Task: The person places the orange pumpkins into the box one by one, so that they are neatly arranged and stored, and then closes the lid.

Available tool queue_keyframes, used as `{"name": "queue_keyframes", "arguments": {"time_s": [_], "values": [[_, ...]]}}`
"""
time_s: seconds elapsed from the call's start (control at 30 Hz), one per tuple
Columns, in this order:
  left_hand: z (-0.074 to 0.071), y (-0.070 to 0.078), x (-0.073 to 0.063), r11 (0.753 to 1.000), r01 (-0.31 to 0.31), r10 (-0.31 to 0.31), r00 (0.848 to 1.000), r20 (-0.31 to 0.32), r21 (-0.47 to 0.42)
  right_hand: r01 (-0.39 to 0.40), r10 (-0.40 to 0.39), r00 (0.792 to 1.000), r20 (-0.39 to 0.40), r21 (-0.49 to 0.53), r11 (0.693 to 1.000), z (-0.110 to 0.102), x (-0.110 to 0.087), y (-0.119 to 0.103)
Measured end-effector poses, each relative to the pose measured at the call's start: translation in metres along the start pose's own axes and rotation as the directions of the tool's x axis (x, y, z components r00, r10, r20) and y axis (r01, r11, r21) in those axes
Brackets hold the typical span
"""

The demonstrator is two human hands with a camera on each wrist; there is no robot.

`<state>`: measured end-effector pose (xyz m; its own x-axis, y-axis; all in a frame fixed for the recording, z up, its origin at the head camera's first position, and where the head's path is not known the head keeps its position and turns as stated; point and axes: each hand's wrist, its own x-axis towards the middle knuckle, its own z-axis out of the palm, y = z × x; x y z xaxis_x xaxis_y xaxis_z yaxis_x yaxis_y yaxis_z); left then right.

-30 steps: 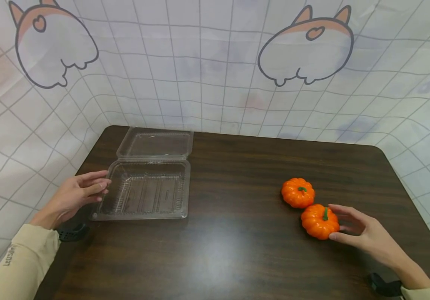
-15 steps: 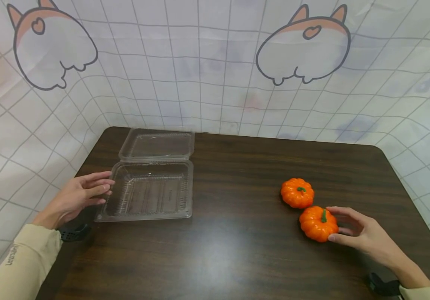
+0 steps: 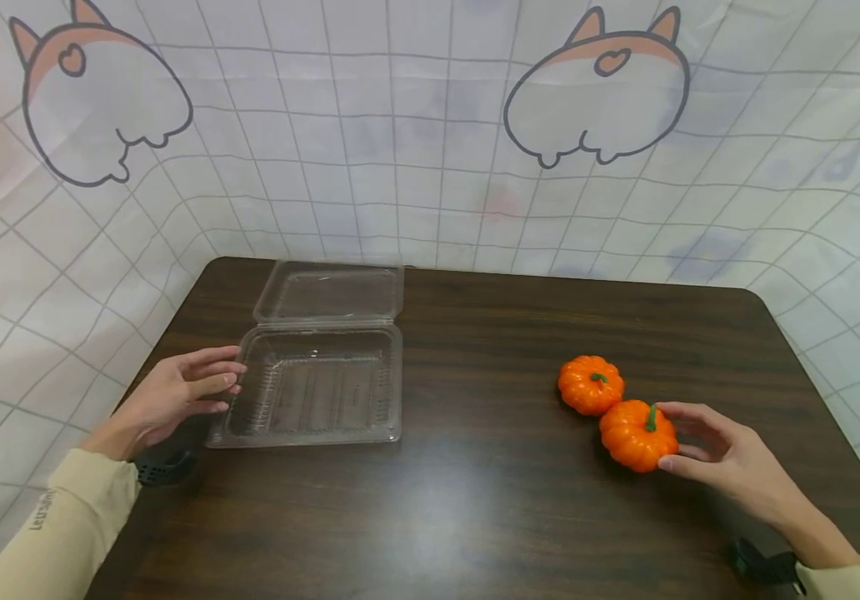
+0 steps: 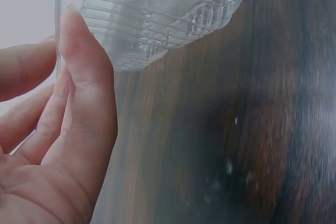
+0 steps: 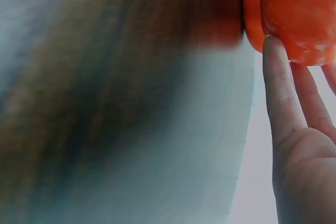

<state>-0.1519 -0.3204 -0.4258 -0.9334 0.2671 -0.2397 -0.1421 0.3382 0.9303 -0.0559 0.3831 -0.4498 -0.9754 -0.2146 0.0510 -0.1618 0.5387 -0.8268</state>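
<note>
Compared with one second ago, the clear plastic container (image 3: 396, 383) has been shifted a little in the direction of 3 o'clock, and the left hand (image 3: 175, 393) has travelled together with it. The near pumpkin (image 3: 634, 437) appears slightly higher in the head view than half a second ago; if it is off the table (image 3: 490, 508), I cannot tell. The far pumpkin (image 3: 586, 386) has stayed almost at its place.

The container is at about 10 o'clock of the table, open, with its lid (image 3: 328, 293) lying back at 12 o'clock of the base. Inside the base one sees the ribbed floor, and the dark wood through it. The left hand pinches the rim at 9 o'clock, between thumb and fingers.

The right hand (image 3: 733, 457) grips the near pumpkin from its 3 o'clock side, by thumb and fingers. The far pumpkin is just beside it, at about 10 to 11 o'clock.
</note>
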Motion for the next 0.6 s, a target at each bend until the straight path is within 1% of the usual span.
{"name": "queue_keyframes", "arguments": {"time_s": [0.13,0.27,0.47,0.6], "values": [[0.008,0.002,0.002,1.000,-0.009,0.009,1.000,0.005,0.006,0.005,-0.005,1.000,-0.030,-0.017,1.000,-0.003,0.002,-0.004],[0.015,0.004,0.004,1.000,-0.008,0.008,1.000,0.009,0.002,0.013,-0.014,0.999,-0.052,-0.011,1.000,-0.006,0.006,-0.010],[0.025,0.007,0.007,1.000,0.003,-0.003,1.000,0.018,-0.003,0.014,-0.012,0.996,-0.092,0.025,1.000,-0.008,0.014,-0.023],[0.032,0.009,0.009,1.000,0.005,-0.005,1.000,0.020,0.006,0.026,-0.021,0.994,-0.103,0.048,0.998,-0.010,0.021,-0.031]]}}
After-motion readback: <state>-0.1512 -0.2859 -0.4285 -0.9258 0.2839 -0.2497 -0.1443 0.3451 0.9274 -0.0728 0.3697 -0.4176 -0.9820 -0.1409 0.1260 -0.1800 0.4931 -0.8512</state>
